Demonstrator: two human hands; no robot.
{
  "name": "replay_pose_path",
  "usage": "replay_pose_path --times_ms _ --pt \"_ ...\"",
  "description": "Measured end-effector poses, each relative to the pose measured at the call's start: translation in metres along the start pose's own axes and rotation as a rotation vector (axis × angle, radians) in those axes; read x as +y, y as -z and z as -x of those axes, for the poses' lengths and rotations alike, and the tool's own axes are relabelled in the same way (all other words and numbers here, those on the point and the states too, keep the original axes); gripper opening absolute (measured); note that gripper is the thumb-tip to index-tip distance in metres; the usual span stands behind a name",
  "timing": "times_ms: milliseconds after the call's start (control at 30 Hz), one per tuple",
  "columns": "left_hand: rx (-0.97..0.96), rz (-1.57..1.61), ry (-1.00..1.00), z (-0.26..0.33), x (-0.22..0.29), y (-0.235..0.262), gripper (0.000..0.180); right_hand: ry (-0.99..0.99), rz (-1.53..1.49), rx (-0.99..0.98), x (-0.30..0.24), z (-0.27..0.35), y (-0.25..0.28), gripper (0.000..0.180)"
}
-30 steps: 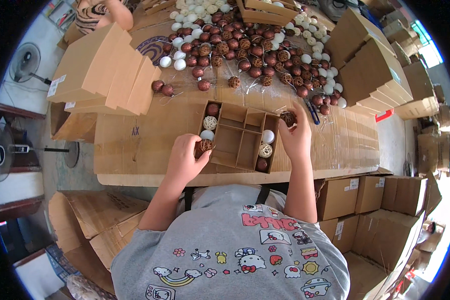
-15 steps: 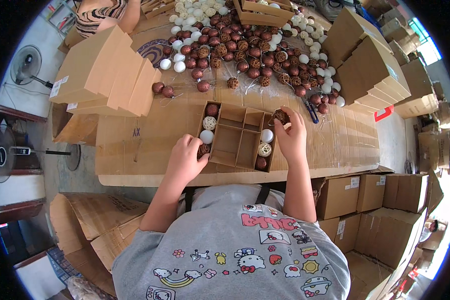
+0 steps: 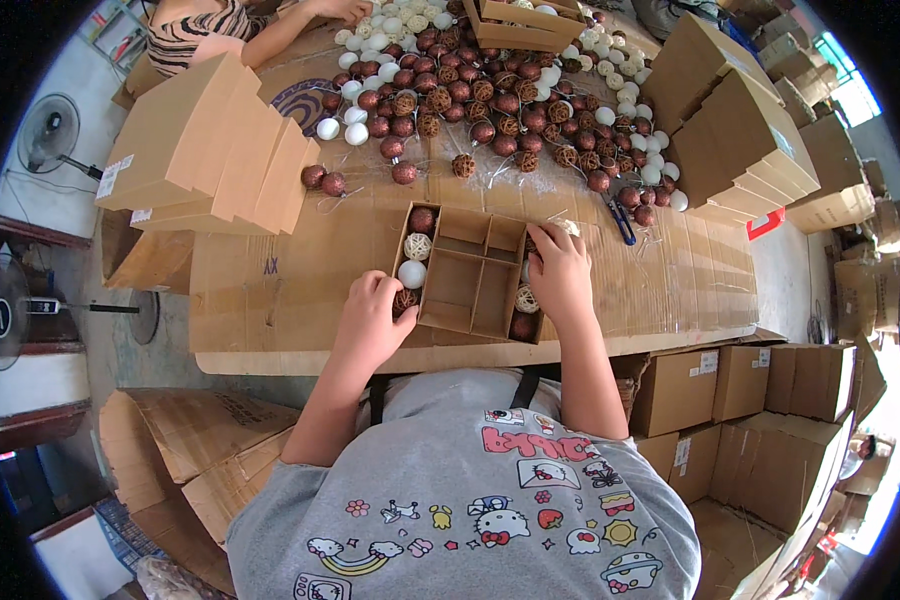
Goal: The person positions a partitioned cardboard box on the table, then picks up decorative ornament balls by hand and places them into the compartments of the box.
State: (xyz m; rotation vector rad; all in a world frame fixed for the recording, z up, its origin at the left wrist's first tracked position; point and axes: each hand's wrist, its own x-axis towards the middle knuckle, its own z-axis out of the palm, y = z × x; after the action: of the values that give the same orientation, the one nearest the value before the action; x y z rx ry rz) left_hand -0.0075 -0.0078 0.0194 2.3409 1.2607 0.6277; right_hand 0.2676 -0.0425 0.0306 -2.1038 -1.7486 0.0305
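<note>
A divided cardboard box (image 3: 457, 326) lies in front of me. Down its left column are a glittery brown ball (image 3: 422, 220), a cream wicker ball (image 3: 417, 247), a white ball (image 3: 412, 274) and a brown wicker ball (image 3: 405, 301). My left hand (image 3: 372, 312) grips the lower left side, fingers curled by that last ball. At the upper right corner my right hand (image 3: 562, 268) is closed over the end slot, hiding the brown wicker ball it carries. A pale thing (image 3: 568, 228) shows by its fingers, too unclear to name. Below that hand sit another cream wicker ball (image 3: 526, 298) and glittery brown ball (image 3: 523, 326).
Loose brown, white and wicker balls (image 3: 490, 110) cover the far table. Stacked cardboard boxes stand left (image 3: 210, 140) and right (image 3: 740, 130). Blue-handled cutters (image 3: 622, 222) lie right of my box. Another person's hand (image 3: 345, 10) reaches in at the far left.
My right hand has moved left and down onto the box's upper right slot with the brown wicker ball. My left hand stays put. The other person's hand has come into view.
</note>
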Motion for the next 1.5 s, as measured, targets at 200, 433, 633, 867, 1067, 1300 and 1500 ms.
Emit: replay_pose_path --times_ms 200,433,633,867,1067,1300,1500 --pt "0.033 0.06 -0.004 0.002 0.001 -0.003 0.04 0.013 0.137 -0.043 -0.004 0.004 -0.013 0.053" --pt "0.064 -0.119 -0.155 -0.008 0.025 -0.001 0.059 -0.1 0.009 -0.233 -0.012 0.007 -0.007 0.078" --pt "-0.22 -0.347 -0.089 -0.016 0.023 -0.012 0.079 -0.143 0.014 -0.146 -0.025 0.022 0.003 0.079" --pt "-0.174 -0.392 -0.15 -0.051 0.025 -0.013 0.079 -0.035 0.136 -0.137 -0.025 0.035 -0.011 0.084" --pt "-0.208 -0.405 -0.138 -0.075 0.021 -0.03 0.075 -0.093 0.199 -0.121 -0.036 0.033 -0.004 0.083" --pt "-0.136 -0.361 -0.173 -0.074 0.017 -0.033 0.072 -0.103 0.15 -0.153 -0.032 0.033 -0.009 0.08" --pt "-0.135 -0.352 -0.161 -0.075 0.019 -0.032 0.071 -0.08 0.108 -0.077 -0.028 0.035 -0.015 0.077"
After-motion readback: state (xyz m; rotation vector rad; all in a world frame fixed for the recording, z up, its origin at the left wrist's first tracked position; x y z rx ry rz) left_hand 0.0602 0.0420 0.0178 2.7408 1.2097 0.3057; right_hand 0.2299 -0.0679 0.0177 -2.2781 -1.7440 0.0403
